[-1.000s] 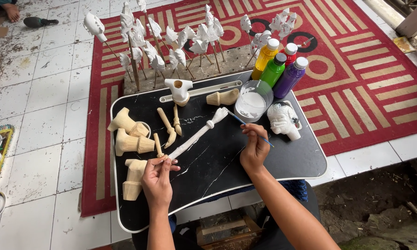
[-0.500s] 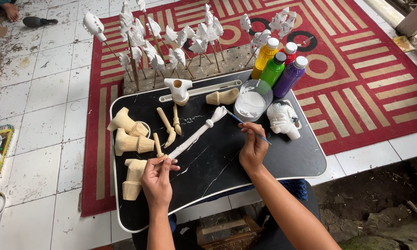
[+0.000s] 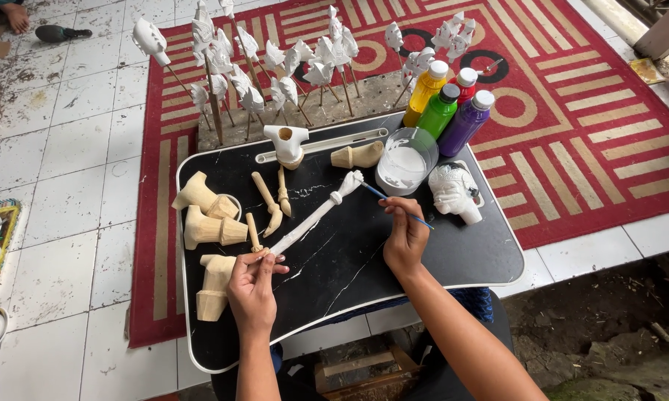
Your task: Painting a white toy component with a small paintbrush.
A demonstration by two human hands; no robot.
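Hands come first in the head view, the only view here. The left hand is closed around the near, lower end of a long white stick, a carved wooden arm piece with white paint on it. The stick lies slanted on the black worktop. Its long line runs from the left hand, low and to the left, up and to the right, and it ends in a small carved tip near the paint cup. The right hand is closed around a thin blue brush, pinched in the fingers. The brush points up and to the left, and its tip sits touching or just beside the far end of the stick; I cannot tell which. So the far end of the stick lies just up and left of the right hand, and the right hand is the nearer one to that end, while the left hand has the other end. The cup holds white paint and stands just beyond the brush tip. Behind the cup are four paint bottles, yellow, green, red and purple. A white carved head lies to the right of the cup. Plain wooden pieces lie at the left of the worktop, near the left hand.
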